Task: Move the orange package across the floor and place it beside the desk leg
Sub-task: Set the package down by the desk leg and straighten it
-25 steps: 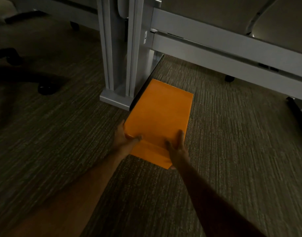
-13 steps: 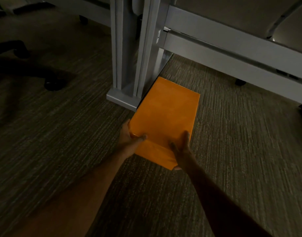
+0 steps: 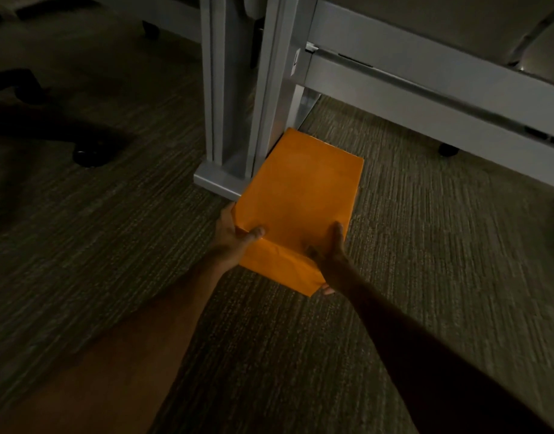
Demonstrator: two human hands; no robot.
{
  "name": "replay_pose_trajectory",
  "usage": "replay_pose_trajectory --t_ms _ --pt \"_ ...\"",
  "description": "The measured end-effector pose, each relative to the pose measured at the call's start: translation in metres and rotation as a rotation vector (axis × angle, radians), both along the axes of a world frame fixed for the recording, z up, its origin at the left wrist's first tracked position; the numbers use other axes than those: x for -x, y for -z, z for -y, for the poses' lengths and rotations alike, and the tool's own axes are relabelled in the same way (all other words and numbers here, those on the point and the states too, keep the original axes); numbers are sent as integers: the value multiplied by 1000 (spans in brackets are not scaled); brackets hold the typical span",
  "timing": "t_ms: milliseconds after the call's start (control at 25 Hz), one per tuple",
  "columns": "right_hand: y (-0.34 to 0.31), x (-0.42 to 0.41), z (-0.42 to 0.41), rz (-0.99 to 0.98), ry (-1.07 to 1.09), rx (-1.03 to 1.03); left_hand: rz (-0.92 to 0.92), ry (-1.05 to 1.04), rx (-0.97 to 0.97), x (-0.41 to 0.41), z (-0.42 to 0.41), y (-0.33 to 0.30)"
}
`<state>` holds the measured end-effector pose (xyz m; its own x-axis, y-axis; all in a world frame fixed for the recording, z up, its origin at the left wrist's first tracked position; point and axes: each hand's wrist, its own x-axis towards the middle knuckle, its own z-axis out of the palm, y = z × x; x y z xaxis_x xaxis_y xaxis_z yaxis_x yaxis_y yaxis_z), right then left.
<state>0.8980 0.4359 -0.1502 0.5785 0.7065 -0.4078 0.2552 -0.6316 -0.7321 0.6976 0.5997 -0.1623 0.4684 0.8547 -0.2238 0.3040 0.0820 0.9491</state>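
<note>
Compared with a second before, the orange package (image 3: 297, 198) had slid further along the carpet (image 3: 426, 245), so that its far left corner now sat tucked in against the desk leg (image 3: 235, 89), past the leg's foot plate (image 3: 217, 181).

Both hands were clamped on the package's near end. The left hand (image 3: 235, 238) wrapped the corner nearest the foot plate, thumb laid over the top face. The right hand (image 3: 327, 253) held the corner away from the leg, fingers (image 3: 336, 234) pressed on top and others curled beneath the edge. So each grip was closed on the package, neither let go.

The package lay lengthwise beside the leg, its long left side running along the foot plate, touching or very nearly so; the dim light made the contact hard to judge. Its near end seemed slightly raised off the carpet by the hands.

Judging by this, the placing was nearly done, and the remaining risks were small ones. Pushing on could jam the far corner against the leg and skew or crumple the wrapping. Dropping the raised end carelessly might bounce the package away from the leg, or trap the right hand's lower fingers underneath. The rough carpet could also snag the paper if it were dragged.
</note>
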Motion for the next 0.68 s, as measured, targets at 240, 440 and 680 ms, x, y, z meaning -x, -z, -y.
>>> replay_pose_trajectory --t_ms 240,440,680 --pt "-16 7 3 -75 27 41 -111 -21 41 5 8 -17" --pt "-24 24 22 -101 -23 109 -182 51 65 29 20 -15" --pt "-19 25 24 -99 32 61 -163 48 49 29 15 -3"
